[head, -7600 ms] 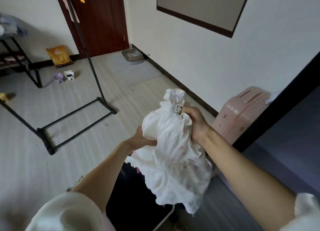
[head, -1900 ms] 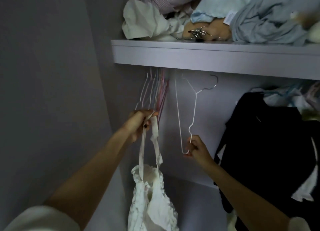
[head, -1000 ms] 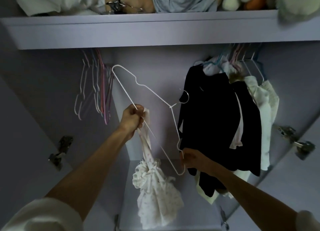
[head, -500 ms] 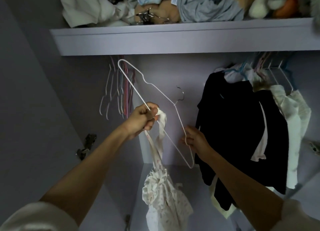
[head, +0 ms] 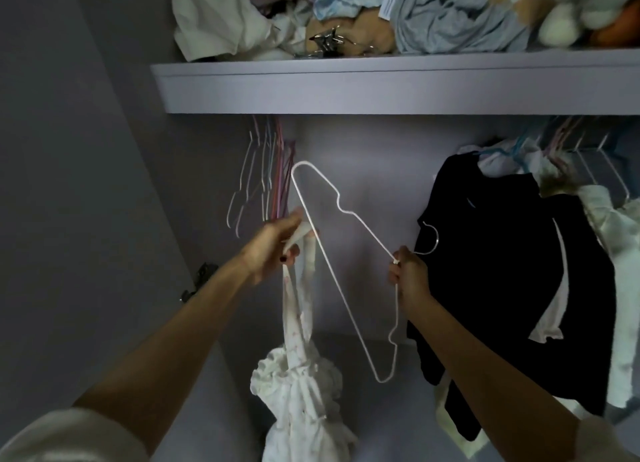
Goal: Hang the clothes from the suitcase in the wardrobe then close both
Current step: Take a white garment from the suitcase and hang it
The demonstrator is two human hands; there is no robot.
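Observation:
Inside the open wardrobe, my left hand [head: 277, 245] grips the straps of a white ruffled garment [head: 304, 396], which dangles bunched below it. A white wire hanger [head: 346, 274] is held tilted between my hands, one end up by my left hand and the other end low. My right hand [head: 407, 276] pinches the hanger at its neck, just below the metal hook [head: 431, 238]. One strap lies against the hanger's long bar near my left fingers. The suitcase is out of view.
A bunch of empty coloured hangers [head: 266, 177] hangs at the left under the shelf [head: 381, 87]. A black garment [head: 512, 271] and pale clothes [head: 613, 236] hang at the right. Crumpled clothes and soft toys are piled on the shelf. The wardrobe's side wall stands left.
My right hand has slid up the hanger from its lower arm to the neck. The hanger has turned, its hook now pointing right, and my left hand holds the straps against the bar.

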